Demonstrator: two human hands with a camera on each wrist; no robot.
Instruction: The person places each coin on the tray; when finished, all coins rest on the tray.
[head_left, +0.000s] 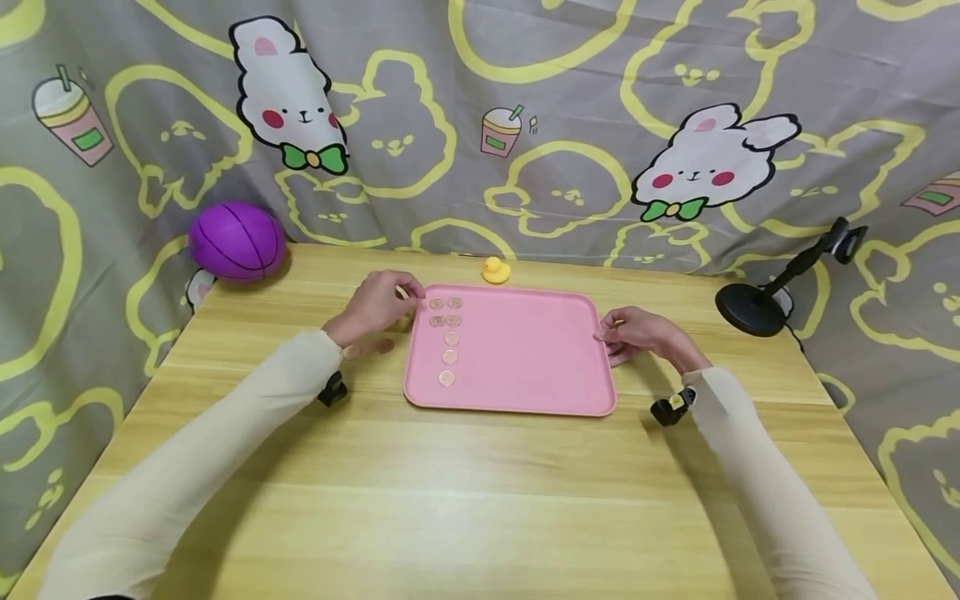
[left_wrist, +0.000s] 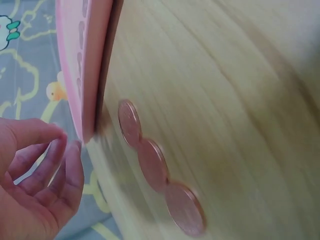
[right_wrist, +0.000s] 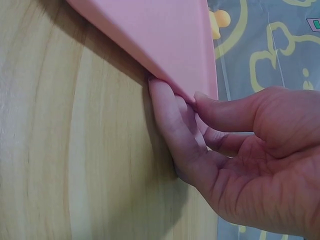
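A pink rectangular tray point(head_left: 525, 350) rests on the wooden table with several copper-coloured coins point(head_left: 452, 338) laid in two columns at its left side. The right hand point(head_left: 633, 329) grips the tray's right edge; in the right wrist view its thumb lies on the rim and its fingers point(right_wrist: 167, 107) reach beneath. At the tray's far left corner is the left hand point(head_left: 381, 302), fingers loosely curved and fingertips right at the rim, with nothing visible between them. Below that hand, three more coins point(left_wrist: 152, 165) lie in a touching row on the table, partly hidden in the head view.
A yellow rubber duck point(head_left: 495, 270) sits just behind the tray. At the far left corner of the table is a purple ball point(head_left: 237, 241); at the far right, a black stand point(head_left: 753, 308). A patterned grey curtain point(head_left: 555, 108) hangs along the back and sides.
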